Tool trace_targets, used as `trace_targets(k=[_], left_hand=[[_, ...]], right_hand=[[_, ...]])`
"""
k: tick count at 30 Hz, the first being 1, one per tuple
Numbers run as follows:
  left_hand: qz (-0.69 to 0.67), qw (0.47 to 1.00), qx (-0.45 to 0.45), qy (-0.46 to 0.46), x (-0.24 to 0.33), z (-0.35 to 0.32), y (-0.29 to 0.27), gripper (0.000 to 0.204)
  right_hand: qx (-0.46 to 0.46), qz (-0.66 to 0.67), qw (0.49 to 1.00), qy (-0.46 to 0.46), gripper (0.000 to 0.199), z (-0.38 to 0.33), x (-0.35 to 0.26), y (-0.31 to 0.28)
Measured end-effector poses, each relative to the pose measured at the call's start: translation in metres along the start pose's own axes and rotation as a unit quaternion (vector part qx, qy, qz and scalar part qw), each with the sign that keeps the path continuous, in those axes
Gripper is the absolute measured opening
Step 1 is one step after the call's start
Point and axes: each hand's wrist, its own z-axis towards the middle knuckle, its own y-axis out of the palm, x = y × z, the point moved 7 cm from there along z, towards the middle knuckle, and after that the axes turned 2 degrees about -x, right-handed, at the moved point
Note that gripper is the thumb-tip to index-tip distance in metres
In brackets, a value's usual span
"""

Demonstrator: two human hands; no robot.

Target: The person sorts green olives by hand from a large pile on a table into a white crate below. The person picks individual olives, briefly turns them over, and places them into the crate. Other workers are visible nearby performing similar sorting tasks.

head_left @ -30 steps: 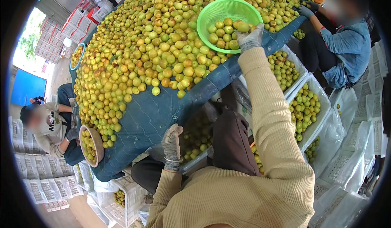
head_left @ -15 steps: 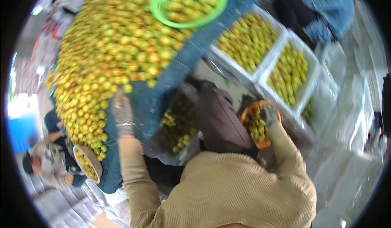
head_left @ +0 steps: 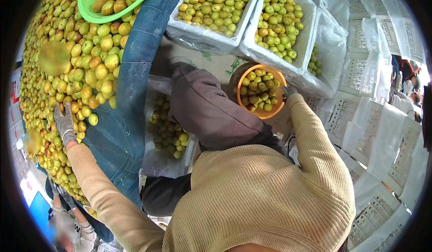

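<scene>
A large heap of green-yellow jujubes (head_left: 90, 76), many with brown patches, spreads across the left side on a blue cloth (head_left: 121, 135). My left hand (head_left: 65, 125), in a grey glove, lies on the heap's near part. Its fingers are stretched out and apart, touching fruit, with nothing held. On my right, an orange basket (head_left: 243, 105) holds more jujubes (head_left: 261, 90). My right hand (head_left: 289, 91), gloved in dark grey, is closed at the basket's right rim; its fingertips are partly hidden there.
A green basket (head_left: 82, 4) of jujubes rests on the heap. Two lined white crates (head_left: 246, 36) of fruit stand ahead, another lined crate (head_left: 150, 162) beside my leg. White perforated crates (head_left: 346, 121) line the right. A co-worker's gloved hands (head_left: 65, 195) reach in at lower left.
The whole view has swung, shifting the heap leftward. My left hand has gone from the heap's edge further onto the fruit. My right hand stays at the orange basket, now at its rim.
</scene>
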Motion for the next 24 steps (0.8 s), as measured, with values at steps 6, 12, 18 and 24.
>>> trace_targets(k=[6, 12, 18, 24], left_hand=[[-0.033, 0.997, -0.054, -0.051, 0.026, -0.025, 0.012, 0.079], [-0.155, 0.983, -0.084, -0.055, 0.020, -0.081, 0.012, 0.059], [-0.024, 0.998, -0.008, 0.060, 0.034, -0.143, -0.021, 0.055], [-0.192, 0.981, 0.025, -0.025, -0.018, -0.209, -0.047, 0.045]], right_hand=[[-0.033, -0.050, 0.996, -0.072, 0.035, 0.003, 0.016, 0.034], [-0.046, -0.234, 0.891, -0.387, 0.024, -0.066, -0.094, 0.079], [-0.199, 0.227, 0.905, -0.300, 0.029, -0.116, -0.195, 0.091], [-0.285, 0.289, 0.790, -0.460, 0.041, -0.230, -0.291, 0.090]])
